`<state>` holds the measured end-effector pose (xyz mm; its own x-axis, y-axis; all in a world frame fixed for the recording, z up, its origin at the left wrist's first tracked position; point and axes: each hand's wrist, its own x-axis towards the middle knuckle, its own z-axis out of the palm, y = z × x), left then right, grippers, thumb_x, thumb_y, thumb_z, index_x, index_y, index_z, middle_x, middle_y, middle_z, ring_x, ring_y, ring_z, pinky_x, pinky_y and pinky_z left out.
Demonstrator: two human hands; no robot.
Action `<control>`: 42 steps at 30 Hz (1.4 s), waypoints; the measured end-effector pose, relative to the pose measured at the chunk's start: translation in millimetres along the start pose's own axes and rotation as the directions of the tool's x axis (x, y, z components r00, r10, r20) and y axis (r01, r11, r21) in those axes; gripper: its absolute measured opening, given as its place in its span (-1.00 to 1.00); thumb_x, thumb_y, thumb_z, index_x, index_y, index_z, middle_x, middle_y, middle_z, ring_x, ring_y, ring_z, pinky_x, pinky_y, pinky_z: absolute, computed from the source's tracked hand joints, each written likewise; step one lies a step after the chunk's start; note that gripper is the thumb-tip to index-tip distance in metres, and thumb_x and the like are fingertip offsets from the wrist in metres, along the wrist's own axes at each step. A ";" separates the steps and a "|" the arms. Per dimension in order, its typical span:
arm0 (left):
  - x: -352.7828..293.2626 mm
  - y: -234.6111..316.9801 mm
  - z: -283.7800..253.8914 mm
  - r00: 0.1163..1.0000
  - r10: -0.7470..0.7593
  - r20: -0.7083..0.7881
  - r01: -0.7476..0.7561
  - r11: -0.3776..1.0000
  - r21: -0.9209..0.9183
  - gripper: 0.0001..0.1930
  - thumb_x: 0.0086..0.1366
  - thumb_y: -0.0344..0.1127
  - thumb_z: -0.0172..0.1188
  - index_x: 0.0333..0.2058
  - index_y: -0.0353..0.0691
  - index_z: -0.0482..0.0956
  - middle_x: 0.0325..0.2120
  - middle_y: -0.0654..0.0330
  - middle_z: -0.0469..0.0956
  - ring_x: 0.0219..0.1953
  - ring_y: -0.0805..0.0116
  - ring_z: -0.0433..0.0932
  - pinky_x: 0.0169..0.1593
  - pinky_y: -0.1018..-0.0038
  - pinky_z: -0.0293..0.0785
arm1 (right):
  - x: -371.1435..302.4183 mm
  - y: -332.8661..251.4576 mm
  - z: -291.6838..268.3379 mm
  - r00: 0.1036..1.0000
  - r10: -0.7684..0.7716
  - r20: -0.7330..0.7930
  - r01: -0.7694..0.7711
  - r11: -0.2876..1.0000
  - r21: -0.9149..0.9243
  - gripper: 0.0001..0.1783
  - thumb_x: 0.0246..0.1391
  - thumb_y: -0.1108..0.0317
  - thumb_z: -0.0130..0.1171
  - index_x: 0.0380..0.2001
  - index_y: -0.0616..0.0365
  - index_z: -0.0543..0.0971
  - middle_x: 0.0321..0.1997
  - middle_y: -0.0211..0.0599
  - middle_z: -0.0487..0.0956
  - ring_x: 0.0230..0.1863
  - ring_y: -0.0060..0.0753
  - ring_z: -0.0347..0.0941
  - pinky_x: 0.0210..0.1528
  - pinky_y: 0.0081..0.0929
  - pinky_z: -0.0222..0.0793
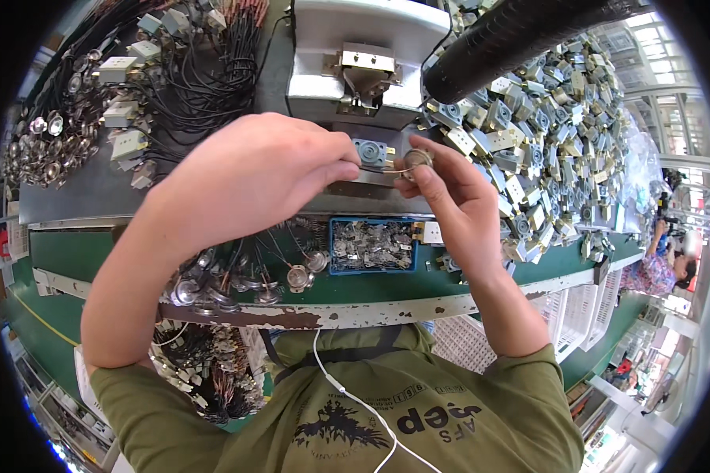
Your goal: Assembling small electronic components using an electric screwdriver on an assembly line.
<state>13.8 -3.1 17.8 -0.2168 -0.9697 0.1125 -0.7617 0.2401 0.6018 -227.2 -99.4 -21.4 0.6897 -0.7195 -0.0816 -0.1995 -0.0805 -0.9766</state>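
Observation:
My right hand (pixel 457 189) pinches a small round metal part (pixel 417 158) between thumb and fingers. From it a thin wire (pixel 390 170) runs left to the closed fingertips of my left hand (pixel 292 162), which grip its end. Just beyond the fingertips lies a grey block with a round centre (pixel 369 152) and brass terminals, in front of the machine (pixel 367 75). My left fingertips partly hide the block's near left side. Both hands are over the metal worktop.
Many similar blocks (pixel 521 142) are heaped at right, below a black hose (pixel 521 43). Cables with round metal ends (pixel 205 94) pile up at left. A blue tray (pixel 333 264) of small metal pieces sits nearer me, beside more metal discs (pixel 298 277). A person (pixel 659 272) is far right.

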 end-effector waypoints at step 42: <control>-4.0 -5.0 13.4 0.966 0.136 -0.219 -0.120 0.989 0.085 -0.87 0.27 -0.28 0.33 -0.28 -0.18 0.63 -0.51 0.18 0.54 -0.38 0.14 0.60 -0.32 0.27 0.53 | 0.7 -0.9 16.3 0.989 -0.131 -0.063 0.140 0.973 0.185 -0.43 0.24 0.60 0.26 0.30 0.23 0.40 -0.09 -0.14 0.68 -0.05 -0.37 0.64 0.00 -0.49 0.57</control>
<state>10.3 0.2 3.7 -0.1795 -0.9143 0.3632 -0.7795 0.3574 0.5144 -215.1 -88.6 -23.9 0.6646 -0.7448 0.0593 0.0310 -0.0518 -0.9982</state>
